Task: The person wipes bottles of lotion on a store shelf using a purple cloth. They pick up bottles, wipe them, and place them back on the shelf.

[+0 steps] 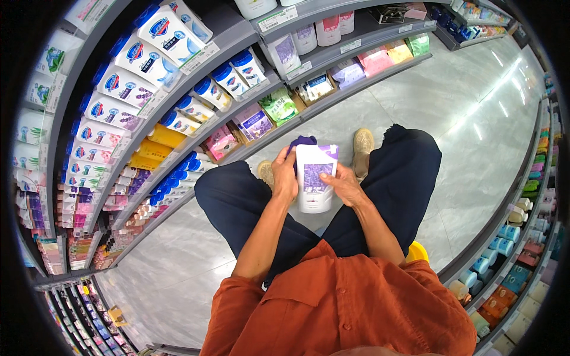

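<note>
Between my knees I hold a white and purple product pouch (315, 196) with a lavender picture and printed writing on its front. My right hand (349, 184) grips its right side, the thumb pressed on the front. My left hand (285, 173) is at the left edge of the pouch and holds a bunched dark purple cloth (303, 141). Part of the cloth is hidden behind the pouch, as are some left fingers.
Shelves of white tubes with blue caps (138, 58) curve along the left. Coloured packets (278, 106) fill the low shelf ahead. Another stocked shelf (498, 285) runs along the right. A yellow object (417, 252) shows beside my right hip, above the grey tiled floor (178, 262).
</note>
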`<control>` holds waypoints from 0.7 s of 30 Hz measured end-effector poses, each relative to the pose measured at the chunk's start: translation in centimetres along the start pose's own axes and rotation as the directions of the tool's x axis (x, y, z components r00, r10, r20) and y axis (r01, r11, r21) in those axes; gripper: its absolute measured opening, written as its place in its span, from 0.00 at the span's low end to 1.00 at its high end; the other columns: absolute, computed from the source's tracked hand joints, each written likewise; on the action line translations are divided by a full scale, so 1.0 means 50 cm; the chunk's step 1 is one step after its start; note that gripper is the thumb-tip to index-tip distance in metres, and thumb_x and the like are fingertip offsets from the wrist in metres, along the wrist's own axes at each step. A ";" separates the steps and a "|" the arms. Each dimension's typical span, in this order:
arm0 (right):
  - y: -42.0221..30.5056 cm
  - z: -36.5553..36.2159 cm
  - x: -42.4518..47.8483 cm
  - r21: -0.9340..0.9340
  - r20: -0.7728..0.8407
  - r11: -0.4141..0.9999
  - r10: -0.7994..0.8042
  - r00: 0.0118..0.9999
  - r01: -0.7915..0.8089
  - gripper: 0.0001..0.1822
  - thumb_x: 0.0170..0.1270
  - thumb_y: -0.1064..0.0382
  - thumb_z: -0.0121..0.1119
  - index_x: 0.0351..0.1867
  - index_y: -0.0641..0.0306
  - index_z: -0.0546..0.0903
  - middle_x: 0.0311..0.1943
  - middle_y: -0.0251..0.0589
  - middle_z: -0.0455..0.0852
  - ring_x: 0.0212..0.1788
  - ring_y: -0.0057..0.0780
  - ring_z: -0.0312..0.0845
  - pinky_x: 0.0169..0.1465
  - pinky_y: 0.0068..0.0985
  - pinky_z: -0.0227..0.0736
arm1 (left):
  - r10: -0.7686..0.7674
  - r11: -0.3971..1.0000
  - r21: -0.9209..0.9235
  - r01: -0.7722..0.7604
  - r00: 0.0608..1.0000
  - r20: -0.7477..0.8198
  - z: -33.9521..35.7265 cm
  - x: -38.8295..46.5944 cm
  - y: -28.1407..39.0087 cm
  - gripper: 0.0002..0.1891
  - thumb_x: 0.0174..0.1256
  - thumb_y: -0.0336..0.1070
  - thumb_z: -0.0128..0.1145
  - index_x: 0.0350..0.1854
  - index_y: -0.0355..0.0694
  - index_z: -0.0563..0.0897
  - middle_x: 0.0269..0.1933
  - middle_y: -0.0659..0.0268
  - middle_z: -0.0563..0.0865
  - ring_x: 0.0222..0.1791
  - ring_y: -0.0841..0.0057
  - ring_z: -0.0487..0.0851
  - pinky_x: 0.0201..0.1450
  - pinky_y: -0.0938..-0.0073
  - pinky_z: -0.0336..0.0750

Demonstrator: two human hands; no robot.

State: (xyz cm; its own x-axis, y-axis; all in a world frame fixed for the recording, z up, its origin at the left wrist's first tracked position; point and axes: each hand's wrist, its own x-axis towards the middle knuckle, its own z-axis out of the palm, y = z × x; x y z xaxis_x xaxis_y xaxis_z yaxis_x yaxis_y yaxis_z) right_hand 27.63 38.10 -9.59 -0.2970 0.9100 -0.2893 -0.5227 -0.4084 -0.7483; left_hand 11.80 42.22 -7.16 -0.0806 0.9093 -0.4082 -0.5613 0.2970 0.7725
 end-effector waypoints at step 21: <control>-0.001 0.033 0.000 0.163 -0.105 0.981 -0.092 0.990 0.108 0.34 0.75 0.44 0.36 0.74 0.58 0.48 0.69 0.44 0.58 0.69 0.33 0.55 0.70 0.30 0.54 | 0.115 0.818 0.526 -0.232 0.963 0.246 0.066 -0.088 -0.042 0.28 0.77 0.48 0.34 0.72 0.36 0.57 0.68 0.52 0.67 0.66 0.65 0.67 0.67 0.72 0.61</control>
State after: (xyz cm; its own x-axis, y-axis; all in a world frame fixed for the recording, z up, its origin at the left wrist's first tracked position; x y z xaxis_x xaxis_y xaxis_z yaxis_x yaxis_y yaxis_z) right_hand 26.33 38.00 -8.57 -0.1620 0.9461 -0.2805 -0.6750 -0.3136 -0.6678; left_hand 16.04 38.54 -5.40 0.0605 0.9809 -0.1848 -0.0074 0.1855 0.9826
